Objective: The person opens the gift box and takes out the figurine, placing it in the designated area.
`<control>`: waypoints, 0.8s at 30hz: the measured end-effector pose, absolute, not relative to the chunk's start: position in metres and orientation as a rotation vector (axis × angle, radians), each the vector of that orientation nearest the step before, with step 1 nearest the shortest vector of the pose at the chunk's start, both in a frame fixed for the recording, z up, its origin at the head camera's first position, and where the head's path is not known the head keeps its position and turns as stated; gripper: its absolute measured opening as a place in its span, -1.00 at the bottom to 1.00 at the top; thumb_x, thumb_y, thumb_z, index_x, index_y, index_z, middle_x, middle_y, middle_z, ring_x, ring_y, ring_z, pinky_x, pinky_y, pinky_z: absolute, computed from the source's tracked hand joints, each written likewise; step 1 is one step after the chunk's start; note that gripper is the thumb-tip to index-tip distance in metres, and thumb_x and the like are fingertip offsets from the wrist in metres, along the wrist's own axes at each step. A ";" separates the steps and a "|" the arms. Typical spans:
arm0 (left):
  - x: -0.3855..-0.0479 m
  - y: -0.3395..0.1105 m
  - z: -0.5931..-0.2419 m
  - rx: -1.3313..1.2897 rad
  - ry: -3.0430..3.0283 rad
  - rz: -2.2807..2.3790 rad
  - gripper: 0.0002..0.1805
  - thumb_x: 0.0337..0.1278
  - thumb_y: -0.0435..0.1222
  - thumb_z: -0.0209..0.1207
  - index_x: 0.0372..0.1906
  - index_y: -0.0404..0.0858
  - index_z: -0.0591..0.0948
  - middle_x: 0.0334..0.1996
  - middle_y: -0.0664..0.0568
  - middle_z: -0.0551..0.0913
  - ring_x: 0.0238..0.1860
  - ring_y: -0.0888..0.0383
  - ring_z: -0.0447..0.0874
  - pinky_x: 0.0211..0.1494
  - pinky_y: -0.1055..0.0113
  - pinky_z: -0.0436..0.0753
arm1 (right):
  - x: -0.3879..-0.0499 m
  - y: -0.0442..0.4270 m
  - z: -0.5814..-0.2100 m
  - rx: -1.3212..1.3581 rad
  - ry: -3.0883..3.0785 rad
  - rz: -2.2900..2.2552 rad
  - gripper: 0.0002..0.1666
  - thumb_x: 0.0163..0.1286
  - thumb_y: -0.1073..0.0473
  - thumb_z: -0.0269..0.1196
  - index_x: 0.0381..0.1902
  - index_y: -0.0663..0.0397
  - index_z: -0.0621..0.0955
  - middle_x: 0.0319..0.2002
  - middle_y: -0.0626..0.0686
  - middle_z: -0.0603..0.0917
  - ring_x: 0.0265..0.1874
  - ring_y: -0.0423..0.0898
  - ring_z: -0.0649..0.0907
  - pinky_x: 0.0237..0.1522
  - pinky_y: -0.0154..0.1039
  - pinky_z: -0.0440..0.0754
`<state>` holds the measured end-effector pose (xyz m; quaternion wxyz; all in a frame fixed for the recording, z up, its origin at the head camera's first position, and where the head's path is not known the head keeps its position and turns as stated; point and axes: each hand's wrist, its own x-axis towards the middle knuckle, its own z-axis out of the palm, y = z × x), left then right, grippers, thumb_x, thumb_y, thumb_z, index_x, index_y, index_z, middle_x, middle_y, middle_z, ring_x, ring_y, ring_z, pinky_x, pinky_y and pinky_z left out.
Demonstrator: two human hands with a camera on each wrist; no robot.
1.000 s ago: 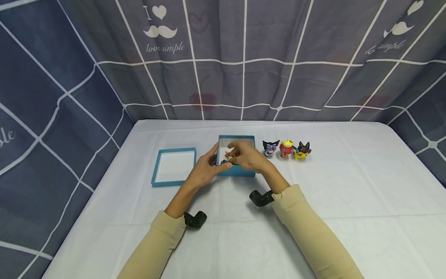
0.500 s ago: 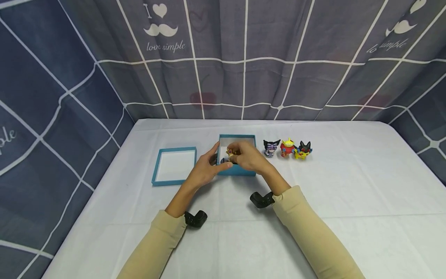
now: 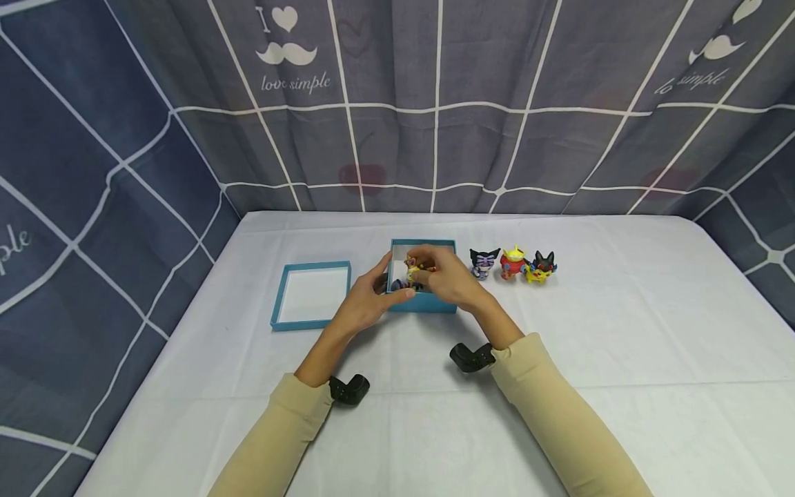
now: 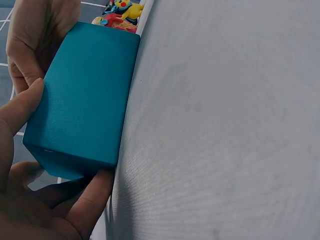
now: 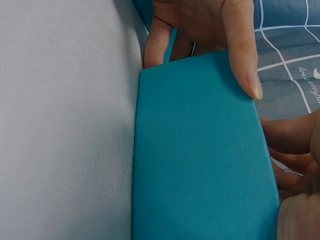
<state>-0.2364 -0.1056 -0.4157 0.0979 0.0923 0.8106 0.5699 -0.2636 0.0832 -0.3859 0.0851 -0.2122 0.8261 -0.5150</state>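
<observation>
A teal box (image 3: 428,303) with a white inside stands in the middle of the table in the head view. My left hand (image 3: 362,304) holds its left front corner, the thumb over the front edge and the other fingers along the left side, as the left wrist view also shows. Reaching into the box from the right, my right hand (image 3: 451,277) pinches a small yellow-and-brown figurine (image 3: 410,265) between thumb and fingers. Part of that figurine is covered by the fingers. A greyish figurine (image 3: 398,284) lies in the box's front left corner; the rest of the contents is hidden.
Left of the box lies its teal-rimmed lid (image 3: 303,326), white inside facing up. To the right stand a black-eared purple figurine (image 3: 484,264), a red figurine with a yellow head (image 3: 512,263) and a yellow figurine with a black head (image 3: 540,268). White cloth (image 3: 621,310) covers the table.
My right hand has shifted slightly right, and the yellow-and-brown figurine has come up a little and shows more plainly. My left hand and the box have stayed in place.
</observation>
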 end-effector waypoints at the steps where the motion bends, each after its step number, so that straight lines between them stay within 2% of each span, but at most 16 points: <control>1: -0.237 -0.105 -0.416 0.271 2.396 1.691 -0.02 0.21 -0.09 0.34 0.59 0.01 0.02 0.42 -0.18 0.31 0.41 -0.02 0.27 0.29 0.04 0.42 | -0.263 0.084 -0.386 -0.631 2.461 -1.543 -0.55 0.43 0.41 0.16 0.26 0.43 0.46 0.08 0.28 0.59 0.06 0.13 0.57 0.04 -0.01 0.55; 9: -0.236 -0.106 -0.416 0.286 2.406 1.673 0.00 0.21 -0.08 0.34 0.60 -0.01 -0.02 0.44 -0.22 0.25 0.43 -0.08 0.22 0.31 -0.01 0.40 | -0.265 0.086 -0.388 -0.629 2.432 -1.586 -0.52 0.45 0.39 0.14 0.30 0.42 0.43 0.11 0.31 0.57 0.08 0.13 0.56 0.01 -0.05 0.57; 18: -0.238 -0.106 -0.417 0.258 2.410 1.661 0.00 0.20 -0.08 0.35 0.60 0.00 0.00 0.46 -0.19 0.22 0.45 -0.06 0.19 0.34 0.03 0.36 | -0.264 0.089 -0.387 -0.627 2.367 -1.639 -0.49 0.47 0.38 0.12 0.34 0.42 0.40 0.19 0.32 0.53 0.07 0.11 0.58 0.00 -0.06 0.58; 24: -0.237 -0.107 -0.417 0.282 2.416 1.654 0.01 0.19 -0.04 0.35 0.60 0.00 0.00 0.47 -0.21 0.20 0.45 -0.09 0.18 0.33 -0.01 0.36 | -0.264 0.091 -0.389 -0.688 2.334 -1.684 -0.51 0.47 0.40 0.11 0.31 0.43 0.41 0.15 0.36 0.55 0.04 0.11 0.59 0.00 -0.07 0.57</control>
